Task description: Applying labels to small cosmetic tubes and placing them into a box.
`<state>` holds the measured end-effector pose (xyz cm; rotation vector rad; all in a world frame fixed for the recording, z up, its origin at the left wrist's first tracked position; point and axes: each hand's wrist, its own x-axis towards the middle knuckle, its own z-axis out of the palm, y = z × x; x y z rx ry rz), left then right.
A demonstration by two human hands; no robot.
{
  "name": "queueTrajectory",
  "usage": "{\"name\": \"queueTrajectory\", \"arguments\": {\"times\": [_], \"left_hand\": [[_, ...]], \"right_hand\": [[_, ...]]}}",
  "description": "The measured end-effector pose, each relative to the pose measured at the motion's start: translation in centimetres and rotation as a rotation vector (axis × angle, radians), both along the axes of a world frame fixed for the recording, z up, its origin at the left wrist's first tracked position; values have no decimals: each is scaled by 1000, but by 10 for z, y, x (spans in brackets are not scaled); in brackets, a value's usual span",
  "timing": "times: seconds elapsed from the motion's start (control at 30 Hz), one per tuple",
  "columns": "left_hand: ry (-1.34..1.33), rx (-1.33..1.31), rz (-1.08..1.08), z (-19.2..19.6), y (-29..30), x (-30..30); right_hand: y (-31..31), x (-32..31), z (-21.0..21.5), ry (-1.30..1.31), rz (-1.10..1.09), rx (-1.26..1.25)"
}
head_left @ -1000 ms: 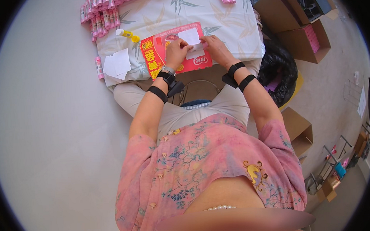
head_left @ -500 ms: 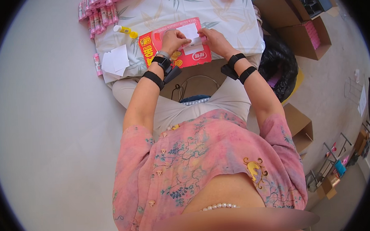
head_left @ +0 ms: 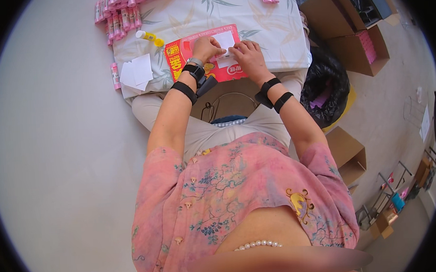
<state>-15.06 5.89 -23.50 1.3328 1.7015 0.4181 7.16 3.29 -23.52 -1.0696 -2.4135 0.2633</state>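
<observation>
A small white paper piece (head_left: 224, 41) lies on a flat red printed packet (head_left: 189, 58) on the cloth-covered table (head_left: 262, 30). My left hand (head_left: 205, 48) pinches the paper's left side, fingers curled on it. Fingertips of my right hand (head_left: 247, 58) press on the paper's right lower edge. Both wrists wear black straps. A second white bit (head_left: 228, 63) shows under my right hand.
A yellow-capped glue stick (head_left: 149, 37) and loose white paper squares (head_left: 137, 73) lie left of the packet. Rows of pink tubes (head_left: 120, 13) sit at the table's far left. A black bin bag (head_left: 326, 83) and cardboard boxes (head_left: 350, 18) stand to the right.
Both hands have stayed on the white paper over the red packet, with small finger shifts. The view has tipped a little, so the table sits higher in the picture.
</observation>
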Motion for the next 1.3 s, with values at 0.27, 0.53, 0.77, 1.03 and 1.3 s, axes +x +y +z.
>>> {"name": "queueTrajectory", "arguments": {"times": [0.27,0.53,0.77,1.03,1.3], "left_hand": [[366,686,-197,32,-51,47],[514,772,-214,22,-68,64],[547,831,-356,12,-57,54],[425,639,-404,7,-33,40],[-229,295,260,10,14,-72]], "right_hand": [[-2,2,-9,-13,-40,20],[-1,0,-6,-12,-42,51],[-38,-5,-4,203,-192,-50],[-57,-14,-4,117,-188,-125],[-54,-21,2,111,-150,-195]]}}
